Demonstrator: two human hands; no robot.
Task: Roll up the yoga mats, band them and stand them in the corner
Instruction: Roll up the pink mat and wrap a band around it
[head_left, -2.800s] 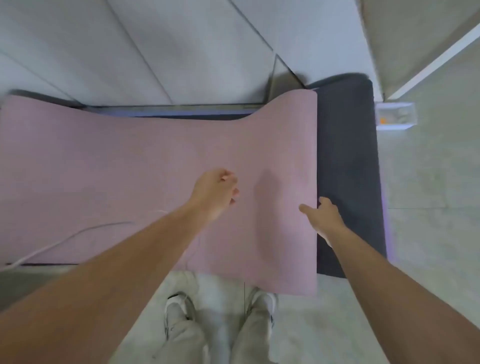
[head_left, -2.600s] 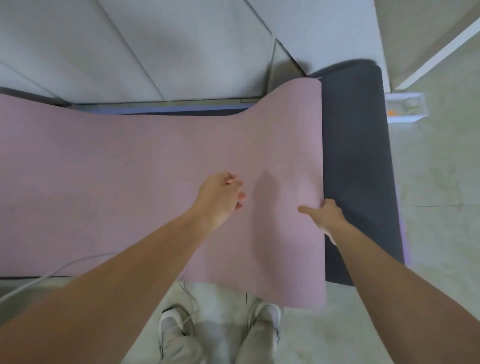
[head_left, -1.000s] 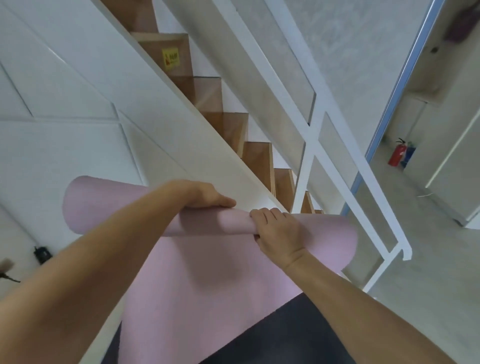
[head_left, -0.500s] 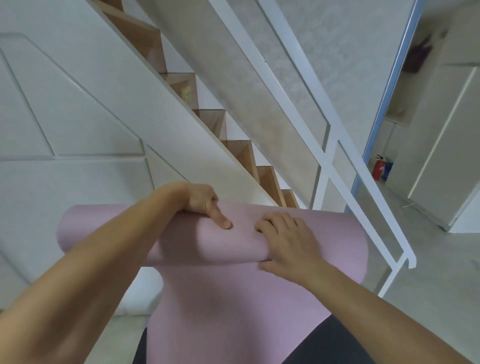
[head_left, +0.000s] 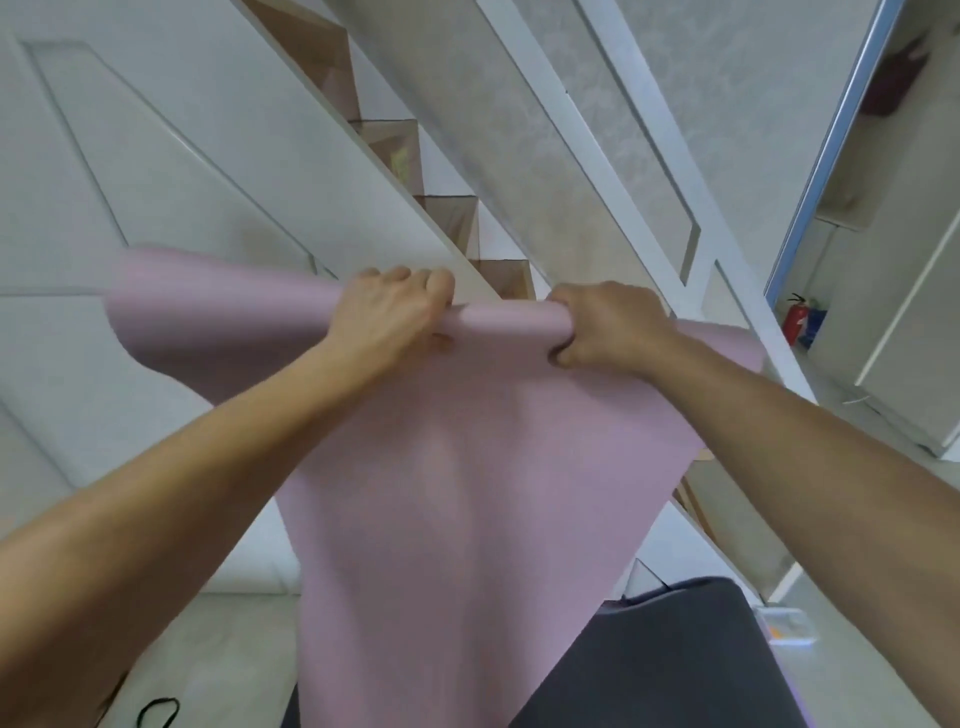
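A pink yoga mat (head_left: 457, 499) hangs in front of me, its top end curled into a loose roll at chest height. My left hand (head_left: 387, 312) grips the roll left of centre, fingers curled over the top. My right hand (head_left: 605, 325) grips it right of centre, thumb tucked under. The roll flares wider at both ends. The free length of the pink mat drops down towards the floor. A dark grey mat (head_left: 654, 660) lies on the floor below it at the lower right.
A wooden staircase (head_left: 447, 218) with a white railing (head_left: 670, 171) rises straight ahead. A small white tray (head_left: 784, 626) sits on the floor by the grey mat. A black cord (head_left: 158, 712) lies at the lower left. A red fire extinguisher (head_left: 795, 325) stands far right.
The pink mat came up off the floor and its top end got rolled. Over the last half second both hands closed tighter round the roll and moved apart.
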